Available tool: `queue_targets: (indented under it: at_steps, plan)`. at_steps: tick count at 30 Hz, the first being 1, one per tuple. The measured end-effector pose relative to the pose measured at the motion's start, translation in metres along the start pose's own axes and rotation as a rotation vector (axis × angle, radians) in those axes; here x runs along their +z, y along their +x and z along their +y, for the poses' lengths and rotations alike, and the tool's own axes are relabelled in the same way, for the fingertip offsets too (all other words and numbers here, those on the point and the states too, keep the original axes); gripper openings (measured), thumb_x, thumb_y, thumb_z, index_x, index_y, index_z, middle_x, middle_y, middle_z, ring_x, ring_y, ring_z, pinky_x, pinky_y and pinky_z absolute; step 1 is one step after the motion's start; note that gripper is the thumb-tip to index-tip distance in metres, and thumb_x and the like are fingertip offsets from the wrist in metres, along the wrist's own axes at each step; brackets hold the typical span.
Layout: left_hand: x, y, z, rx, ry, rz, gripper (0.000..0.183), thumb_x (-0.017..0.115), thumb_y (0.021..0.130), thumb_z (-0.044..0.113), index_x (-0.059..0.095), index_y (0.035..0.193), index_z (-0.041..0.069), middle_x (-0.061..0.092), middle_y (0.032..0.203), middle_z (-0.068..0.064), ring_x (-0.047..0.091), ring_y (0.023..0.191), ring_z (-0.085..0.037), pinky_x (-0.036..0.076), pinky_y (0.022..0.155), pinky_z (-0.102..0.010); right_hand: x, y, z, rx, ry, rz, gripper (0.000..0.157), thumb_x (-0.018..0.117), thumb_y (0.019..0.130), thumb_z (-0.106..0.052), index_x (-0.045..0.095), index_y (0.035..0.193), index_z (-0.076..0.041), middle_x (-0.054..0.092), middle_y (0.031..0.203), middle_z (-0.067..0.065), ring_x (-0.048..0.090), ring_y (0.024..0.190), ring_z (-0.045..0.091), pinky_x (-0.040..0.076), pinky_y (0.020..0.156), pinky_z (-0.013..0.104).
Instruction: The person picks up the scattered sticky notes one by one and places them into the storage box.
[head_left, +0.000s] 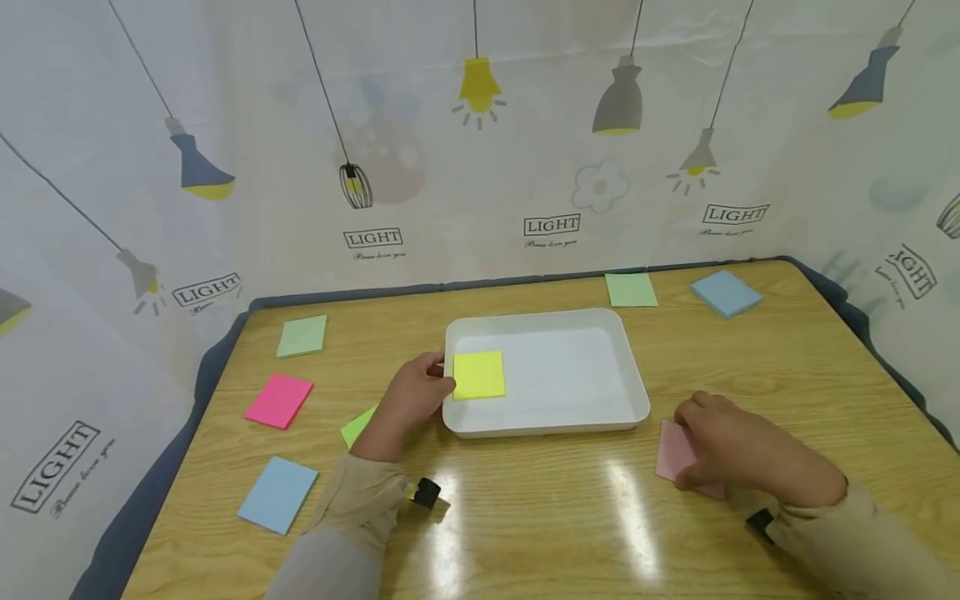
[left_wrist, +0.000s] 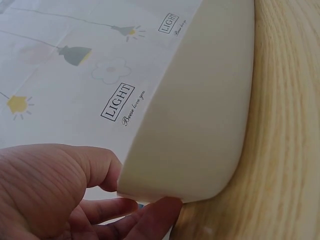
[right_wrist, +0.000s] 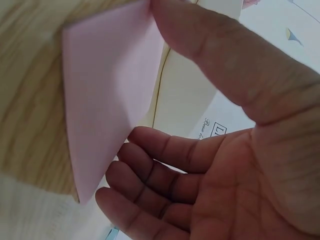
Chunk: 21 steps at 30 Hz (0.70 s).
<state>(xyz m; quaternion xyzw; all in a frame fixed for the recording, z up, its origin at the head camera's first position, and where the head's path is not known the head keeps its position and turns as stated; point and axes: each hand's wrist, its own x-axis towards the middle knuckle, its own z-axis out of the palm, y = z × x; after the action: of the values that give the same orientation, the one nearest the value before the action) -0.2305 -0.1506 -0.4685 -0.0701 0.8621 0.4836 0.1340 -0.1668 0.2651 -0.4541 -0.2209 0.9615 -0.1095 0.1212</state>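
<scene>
My left hand (head_left: pixel 407 398) pinches the left end of the white tray (head_left: pixel 562 367), blocking part of the lime pad (head_left: pixel 357 427); my right hand (head_left: pixel 735 442) pinches the pale pink pad (head_left: pixel 673 452) right of the tray, half hidden, its contact with the table (head_left: pixel 540 525) unclear.

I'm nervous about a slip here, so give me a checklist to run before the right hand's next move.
1. Tray held: ok. The left hand grips the left rim of the white tray.
2. Pad held: ok. The right hand has thumb and fingers at the edges of the pale pink pad.
3. Pad fully off the table: cannot tell; the hand hides part of it.
4. Room in the tray: ok. Only the yellow pad is inside, at the left end.
5. Lime green pad clear of the left wrist: cannot tell; the arm partly covers it.
</scene>
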Motion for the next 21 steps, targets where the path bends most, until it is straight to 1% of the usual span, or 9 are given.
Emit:
queue_targets:
  at_steps: [4,10,16,21]
  plan:
    - [0.0001,-0.0002,0.0006,-0.007,0.016,0.005,0.054,0.059,0.097,0.017,0.053,0.151,0.01,0.064,0.132,-0.017,0.066,0.109,-0.027,0.058,0.079,-0.032,0.0011,0.0005,-0.0001,-0.002,0.001,-0.002,0.069,0.098,0.062,-0.042,0.065,0.107,-0.001,0.061,0.099,0.007,0.052,0.084,0.018,0.049,0.072,0.034]
    - [-0.0003,0.0006,0.0,-0.006,0.018,0.006,0.053,0.059,0.097,0.016,0.054,0.15,0.008,0.064,0.131,-0.016,0.066,0.108,-0.027,0.058,0.079,-0.031,-0.0015,0.0015,-0.0034,0.022,0.012,-0.031,0.067,0.096,0.063,-0.042,0.064,0.106,-0.002,0.06,0.099,0.007,0.051,0.084,0.019,0.048,0.071,0.035]
    - [-0.0003,0.0002,-0.0001,0.001,0.01,0.01,0.054,0.06,0.097,0.016,0.053,0.15,0.007,0.064,0.132,-0.017,0.066,0.11,-0.027,0.058,0.079,-0.032,-0.001,0.0045,-0.0036,0.042,0.03,-0.041,0.062,0.095,0.062,-0.039,0.063,0.102,-0.003,0.058,0.093,0.005,0.049,0.081,0.019,0.045,0.069,0.032]
    - [0.0012,0.0003,0.0006,-0.001,0.012,0.007,0.054,0.06,0.097,0.016,0.053,0.15,0.008,0.064,0.132,-0.017,0.066,0.109,-0.027,0.058,0.077,-0.031,-0.0022,0.0035,-0.0033,0.076,0.065,-0.05,0.066,0.096,0.063,-0.04,0.063,0.104,0.0,0.059,0.094,0.006,0.052,0.081,0.019,0.047,0.069,0.033]
